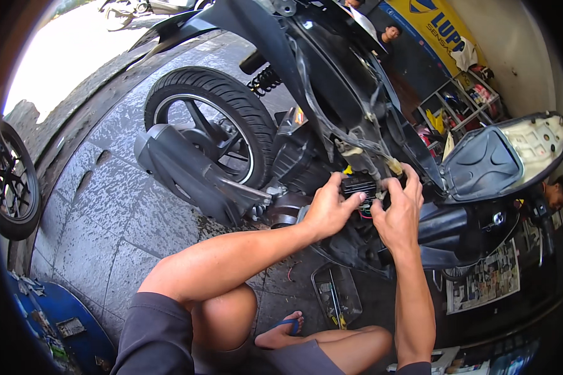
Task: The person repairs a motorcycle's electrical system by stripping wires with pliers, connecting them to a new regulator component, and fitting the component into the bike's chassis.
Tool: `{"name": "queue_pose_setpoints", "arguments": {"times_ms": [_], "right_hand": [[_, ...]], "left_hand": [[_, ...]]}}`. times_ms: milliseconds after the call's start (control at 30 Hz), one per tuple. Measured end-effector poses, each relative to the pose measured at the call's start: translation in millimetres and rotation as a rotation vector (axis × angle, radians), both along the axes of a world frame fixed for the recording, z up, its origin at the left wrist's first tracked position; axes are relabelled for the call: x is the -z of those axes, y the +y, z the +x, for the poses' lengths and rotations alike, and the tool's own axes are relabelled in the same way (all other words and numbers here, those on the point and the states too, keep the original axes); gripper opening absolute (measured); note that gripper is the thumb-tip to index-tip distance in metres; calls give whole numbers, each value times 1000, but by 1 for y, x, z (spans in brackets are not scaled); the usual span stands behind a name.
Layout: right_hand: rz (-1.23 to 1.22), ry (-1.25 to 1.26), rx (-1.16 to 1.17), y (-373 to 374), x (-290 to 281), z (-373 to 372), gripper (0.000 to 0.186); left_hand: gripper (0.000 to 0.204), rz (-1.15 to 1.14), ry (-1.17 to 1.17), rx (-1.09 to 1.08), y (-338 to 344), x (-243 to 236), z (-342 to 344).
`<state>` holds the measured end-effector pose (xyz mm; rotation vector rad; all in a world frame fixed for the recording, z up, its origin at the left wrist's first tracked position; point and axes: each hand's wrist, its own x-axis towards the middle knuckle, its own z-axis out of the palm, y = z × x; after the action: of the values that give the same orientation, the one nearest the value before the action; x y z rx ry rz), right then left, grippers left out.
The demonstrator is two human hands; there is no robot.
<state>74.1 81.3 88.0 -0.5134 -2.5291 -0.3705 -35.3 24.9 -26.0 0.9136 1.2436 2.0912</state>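
A black scooter with its side panels off stands before me, bare frame rail and wiring harness (381, 109) showing. My left hand (328, 209) grips a small black finned block (358, 186), which looks like a regulator-rectifier, between thumb and fingers. Close on its right, my right hand (399, 212) is curled with thumb and index finger bent toward the block and the wires beside it. What those fingers pinch is hidden. A tan connector (394, 166) sits by the right fingertips, and a yellow plug (348, 169) shows just above the block. Coloured wires hang below it.
The rear wheel (209, 125) and exhaust muffler (181, 169) are at left. The seat (488, 162) is tipped open at right. A tool tray (336, 294) lies on the floor near my sandalled foot. Two other people (391, 32) and a shelf rack (463, 100) are beyond.
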Motion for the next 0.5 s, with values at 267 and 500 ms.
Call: {"name": "queue_pose_setpoints", "arguments": {"times_ms": [267,500], "right_hand": [[-44,2,-99,3,-1,0,29],[-74,0,-110,4,-1,0,28]], "left_hand": [[37,93,-56,24,8,10,-2],[39,44,41,10,-2,4,-11]]}}
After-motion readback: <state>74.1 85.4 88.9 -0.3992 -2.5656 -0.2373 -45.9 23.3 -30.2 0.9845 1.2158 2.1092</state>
